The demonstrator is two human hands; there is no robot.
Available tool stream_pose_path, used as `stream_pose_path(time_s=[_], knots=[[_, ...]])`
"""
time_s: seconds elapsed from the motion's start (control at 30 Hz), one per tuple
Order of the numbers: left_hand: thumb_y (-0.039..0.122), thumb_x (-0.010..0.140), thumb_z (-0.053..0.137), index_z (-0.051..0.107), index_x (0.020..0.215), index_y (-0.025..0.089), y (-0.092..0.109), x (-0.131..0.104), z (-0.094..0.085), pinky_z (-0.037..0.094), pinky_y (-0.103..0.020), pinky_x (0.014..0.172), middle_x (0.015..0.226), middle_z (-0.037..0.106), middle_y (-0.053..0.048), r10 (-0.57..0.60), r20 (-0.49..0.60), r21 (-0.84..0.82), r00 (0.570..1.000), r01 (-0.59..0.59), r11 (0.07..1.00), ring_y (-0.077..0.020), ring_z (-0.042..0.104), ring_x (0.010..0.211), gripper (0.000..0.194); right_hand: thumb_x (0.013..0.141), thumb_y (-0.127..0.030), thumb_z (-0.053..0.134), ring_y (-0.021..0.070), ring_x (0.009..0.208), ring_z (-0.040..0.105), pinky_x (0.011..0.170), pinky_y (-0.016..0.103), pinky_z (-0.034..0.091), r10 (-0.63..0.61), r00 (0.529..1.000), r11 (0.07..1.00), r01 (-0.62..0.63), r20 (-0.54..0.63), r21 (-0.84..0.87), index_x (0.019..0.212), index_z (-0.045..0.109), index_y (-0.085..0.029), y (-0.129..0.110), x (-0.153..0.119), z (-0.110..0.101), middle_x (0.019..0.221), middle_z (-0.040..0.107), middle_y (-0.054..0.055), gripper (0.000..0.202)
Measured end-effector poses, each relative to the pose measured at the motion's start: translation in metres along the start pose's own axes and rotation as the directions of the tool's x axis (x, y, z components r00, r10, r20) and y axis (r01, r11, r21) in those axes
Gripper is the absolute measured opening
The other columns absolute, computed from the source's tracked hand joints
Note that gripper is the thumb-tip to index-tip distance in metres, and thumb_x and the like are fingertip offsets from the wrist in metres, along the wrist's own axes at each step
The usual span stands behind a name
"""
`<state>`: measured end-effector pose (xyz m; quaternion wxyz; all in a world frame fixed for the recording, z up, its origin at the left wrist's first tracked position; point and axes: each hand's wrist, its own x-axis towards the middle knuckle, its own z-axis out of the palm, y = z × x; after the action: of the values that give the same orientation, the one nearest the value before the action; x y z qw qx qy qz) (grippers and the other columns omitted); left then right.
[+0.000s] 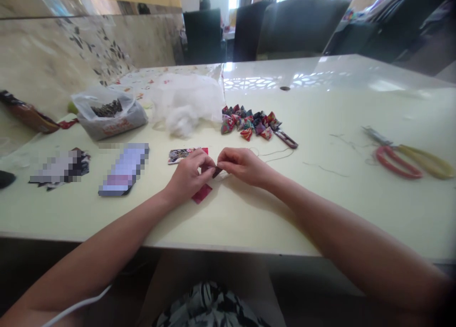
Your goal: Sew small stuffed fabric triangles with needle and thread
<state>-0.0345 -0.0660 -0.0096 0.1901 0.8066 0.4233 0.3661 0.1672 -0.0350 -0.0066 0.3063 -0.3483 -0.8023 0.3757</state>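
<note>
- Patterned garment (213, 309) nearest cam, below dark pc (215, 173).
- dark pc: prob. fabric, btwn both hands; L hand (188, 174) + R hand (242, 166) fingertips pinched on it; looks unfinished.
- Red cloth (202, 194) just below dark pc, printed cloth (177, 156) up-left: flat, seemingly unworked.
- Stuffed pouches (249, 122) up-right of it: prob. done.

An indoor room serving as a small craft workroom (home or business, I cannot tell).
A long, glossy cream table (356, 208) holds fluffy white stuffing (182, 121), small puffy patterned-cloth pieces (247, 122) and red-and-yellow-handled metal scissors (381, 137); beyond stand tall dark chairs (302, 27), with a beige marble-look wall (39, 51) at left.
</note>
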Motion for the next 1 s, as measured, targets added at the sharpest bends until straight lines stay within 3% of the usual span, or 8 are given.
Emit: stream_pose_path(time_s=[0.2,0.37,0.5,0.77,1.0], knots=[[0.020,0.084,0.063,0.065,0.076,0.016,-0.0026,0.0001,-0.0034,0.047,-0.027,0.066,0.084,0.059,-0.003,-0.142,-0.109,-0.132,0.984,0.127,0.983,-0.0143,0.059,0.077,0.009,0.085,-0.025,0.060,0.0082,0.054,0.034,0.051,0.023,0.026,-0.019,0.990,0.996,0.031,-0.139,0.079,0.082,0.061,-0.017,0.0045,-0.0002,-0.0056,0.059,0.041,-0.006,0.009],[0.023,0.084,0.065,0.065,0.078,0.016,-0.0045,-0.0001,-0.0020,0.048,-0.026,0.067,0.084,0.060,-0.002,-0.222,-0.117,-0.229,0.968,0.191,0.954,-0.0122,0.060,0.072,0.009,0.086,-0.024,0.060,0.0073,0.053,0.029,0.050,0.023,0.023,-0.084,0.987,0.989,0.099,-0.138,0.108,0.083,0.064,-0.016,0.0021,-0.0020,-0.0007,0.058,0.038,-0.007,0.010],[0.027,0.085,0.064,0.064,0.079,0.016,-0.0005,0.0001,-0.0020,0.048,-0.024,0.058,0.078,0.060,-0.001,-0.279,-0.073,-0.281,0.958,0.249,0.927,-0.0101,0.058,0.062,0.012,0.086,-0.021,0.059,0.0069,0.050,0.026,0.048,0.023,0.020,-0.093,0.988,0.993,0.100,-0.120,0.059,0.090,0.068,-0.016,0.0003,-0.0027,0.0008,0.054,0.033,-0.008,0.012],[0.031,0.089,0.061,0.060,0.084,0.015,0.0013,-0.0022,0.0002,0.051,-0.022,0.051,0.073,0.063,-0.001,-0.321,0.025,-0.362,0.947,0.308,0.880,-0.0102,0.061,0.055,0.016,0.086,-0.020,0.059,0.0065,0.051,0.033,0.052,0.022,0.025,-0.109,0.994,0.992,0.107,-0.031,-0.059,0.095,0.072,-0.015,-0.0013,-0.0034,0.0001,0.057,0.049,-0.006,0.017],[0.029,0.090,0.059,0.059,0.084,0.015,0.0001,-0.0056,0.0047,0.057,-0.024,0.055,0.082,0.061,-0.002,-0.223,0.075,-0.297,0.972,0.236,0.925,-0.0121,0.067,0.061,0.015,0.085,-0.015,0.059,0.0070,0.056,0.043,0.057,0.022,0.028,-0.132,0.991,0.972,0.136,0.031,-0.193,0.081,0.070,-0.014,-0.0043,-0.0045,0.0016,0.062,0.057,-0.003,0.011]])
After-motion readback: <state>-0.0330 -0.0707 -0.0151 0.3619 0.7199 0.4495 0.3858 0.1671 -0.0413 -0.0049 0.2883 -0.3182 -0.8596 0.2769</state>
